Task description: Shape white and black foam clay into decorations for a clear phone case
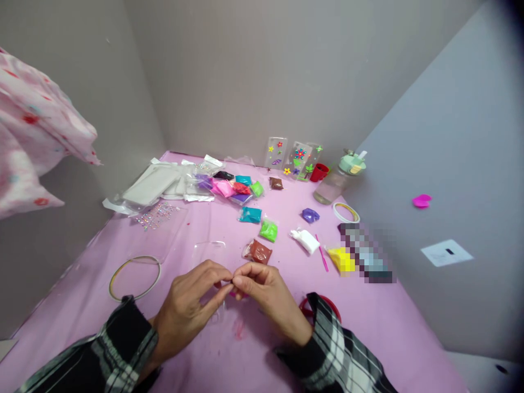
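Observation:
My left hand [190,300] and my right hand [268,292] meet fingertip to fingertip above the pink table cover [245,360]. Both are closed in a pinch around something small and dark, too hidden to name. Under the fingertips a bit of pink shows. A clear phone case [209,248] lies flat beneath and behind my left hand, partly covered by it. Just beyond the fingers sits a brown clay packet [257,251], with a green packet [269,230] and a teal packet [250,214] farther back.
A red ring-shaped object [333,307] lies partly under my right sleeve. To the right are a white packet [305,240], a pink stick [322,254], a yellow packet [343,260] and a bottle [331,185]. A tape roll [159,273] and rhinestones [155,216] lie left. Decorated cases [276,153] stand behind.

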Demonstrator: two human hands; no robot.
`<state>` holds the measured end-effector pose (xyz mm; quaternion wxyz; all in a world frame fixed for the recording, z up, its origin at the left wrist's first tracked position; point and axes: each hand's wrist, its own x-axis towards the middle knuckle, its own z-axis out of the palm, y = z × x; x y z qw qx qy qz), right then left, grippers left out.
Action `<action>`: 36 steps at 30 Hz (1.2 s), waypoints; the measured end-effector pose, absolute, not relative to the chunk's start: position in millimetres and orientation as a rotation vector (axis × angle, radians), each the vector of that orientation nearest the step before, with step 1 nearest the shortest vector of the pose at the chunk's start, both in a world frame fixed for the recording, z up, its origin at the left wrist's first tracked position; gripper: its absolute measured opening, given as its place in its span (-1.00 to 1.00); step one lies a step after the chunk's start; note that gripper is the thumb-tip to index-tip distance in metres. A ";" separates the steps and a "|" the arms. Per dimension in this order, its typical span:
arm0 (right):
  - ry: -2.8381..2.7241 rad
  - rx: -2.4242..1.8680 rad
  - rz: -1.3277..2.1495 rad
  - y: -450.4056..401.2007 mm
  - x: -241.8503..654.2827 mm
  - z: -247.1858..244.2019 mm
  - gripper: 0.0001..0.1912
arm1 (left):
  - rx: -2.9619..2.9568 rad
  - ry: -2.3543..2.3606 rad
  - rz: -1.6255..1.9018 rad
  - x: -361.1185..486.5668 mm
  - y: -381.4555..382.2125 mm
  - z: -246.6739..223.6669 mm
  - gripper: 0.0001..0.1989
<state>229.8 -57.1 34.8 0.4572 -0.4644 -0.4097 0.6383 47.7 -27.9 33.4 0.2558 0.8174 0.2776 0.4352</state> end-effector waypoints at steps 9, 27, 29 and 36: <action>-0.925 -1.109 1.632 -56.3 231.4 32.2 -0.67 | 2.296 0.715 1.171 43.0 -27.2 30.9 -0.73; -0.877 -1.077 1.691 -55.8 229.3 30.7 -0.65 | 2.463 0.551 1.332 35.9 -18.7 28.8 -0.82; -0.872 -1.077 1.695 -56.3 230.0 31.3 -0.66 | 2.474 0.517 1.332 35.3 -17.8 27.7 -0.82; -0.865 -1.062 1.715 -56.2 232.1 32.5 -0.69 | 2.390 0.576 1.199 35.3 -20.2 26.4 -0.77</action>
